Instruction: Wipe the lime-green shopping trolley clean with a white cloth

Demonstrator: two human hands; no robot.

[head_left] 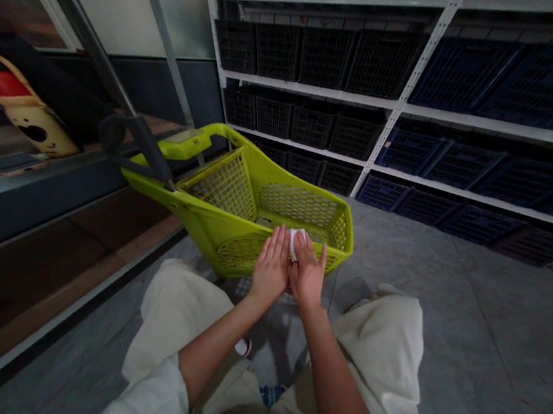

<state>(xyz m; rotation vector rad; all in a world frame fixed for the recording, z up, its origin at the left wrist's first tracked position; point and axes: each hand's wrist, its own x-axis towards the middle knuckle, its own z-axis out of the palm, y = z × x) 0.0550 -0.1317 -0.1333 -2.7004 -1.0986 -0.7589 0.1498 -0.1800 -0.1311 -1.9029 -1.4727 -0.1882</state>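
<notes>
Two outstretched hands, left (271,270) and right (308,275), touch white material (293,241).

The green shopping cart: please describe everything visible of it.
The green shopping cart looks plastic, open-topped, with perforated walls, an inner grid panel, a handle and a grey pole at its left end. It stands on the floor; its underside is hidden. The left hand and right hand are at its near rim with a white cloth.

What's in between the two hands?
In the head view, a white cloth or tissue shows between left hand and right hand, by the lime-green shopping basket.
</notes>
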